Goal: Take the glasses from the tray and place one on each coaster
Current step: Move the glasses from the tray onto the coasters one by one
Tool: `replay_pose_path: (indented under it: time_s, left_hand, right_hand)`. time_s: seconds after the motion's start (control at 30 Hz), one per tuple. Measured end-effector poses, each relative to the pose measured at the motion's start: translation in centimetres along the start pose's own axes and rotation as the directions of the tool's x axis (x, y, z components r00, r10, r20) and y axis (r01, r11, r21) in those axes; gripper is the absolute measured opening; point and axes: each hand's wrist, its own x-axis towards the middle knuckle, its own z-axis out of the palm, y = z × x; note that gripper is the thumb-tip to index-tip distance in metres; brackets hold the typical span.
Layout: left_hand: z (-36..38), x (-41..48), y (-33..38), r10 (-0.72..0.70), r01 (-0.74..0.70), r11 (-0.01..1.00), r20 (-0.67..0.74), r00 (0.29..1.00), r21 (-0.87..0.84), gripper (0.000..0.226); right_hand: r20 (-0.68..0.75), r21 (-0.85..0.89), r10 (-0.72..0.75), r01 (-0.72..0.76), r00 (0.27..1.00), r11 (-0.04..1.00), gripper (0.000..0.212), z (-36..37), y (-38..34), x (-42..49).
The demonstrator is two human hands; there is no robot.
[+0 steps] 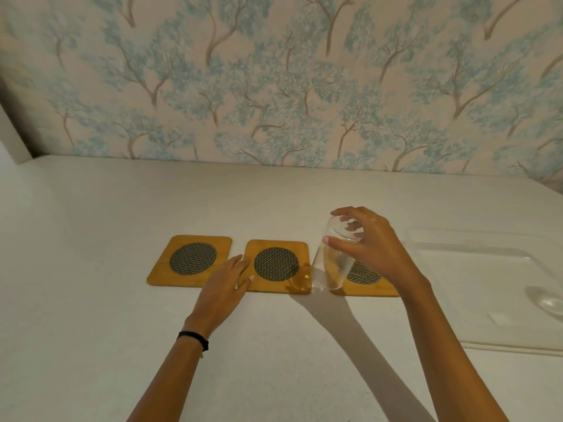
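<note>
Three wooden coasters with dark mesh discs lie in a row on the white table: the left coaster (190, 259), the middle coaster (276, 264) and the right coaster (367, 277). My right hand (373, 242) grips a clear glass (333, 263) by its upper end, tilted, over the gap between the middle and right coasters. My left hand (224, 287) rests flat on the table, fingers spread, touching the middle coaster's left edge. A clear tray (487, 269) sits at the right, with another glass (548, 301) at the frame's edge.
The white table (91, 300) runs back to a wall with blue tree wallpaper (274, 86). A black band circles my left wrist (195, 338). A white block stands at the far left corner (12, 141).
</note>
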Motion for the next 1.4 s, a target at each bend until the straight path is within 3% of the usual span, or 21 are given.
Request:
replay_pose_path:
  time_s: [0.23, 0.7, 1.4]
  left_hand:
    - [0.5, 0.0, -0.9, -0.054, 0.052, 0.998, 0.035, 0.998, 0.045, 0.048]
    - [1.0, 0.3, -1.2, -0.013, 0.01, 0.998, 0.053, 0.998, 0.061, 0.044]
    - [1.4, 0.5, -1.1, -0.012, 0.002, 0.991, 0.079, 0.997, 0.13, 0.046]
  right_hand:
    - [0.091, 0.024, -0.03, 0.028, 0.995, 0.999, 0.049, 4.4, -1.8, 3.2]
    - [0.185, 0.0, -0.021, 0.021, 0.983, 1.0, 0.051, 9.8, -2.6, 7.0]
    - [0.259, -0.073, -0.08, 0.102, 0.962, 0.992, 0.05, 10.2, -2.7, 7.0]
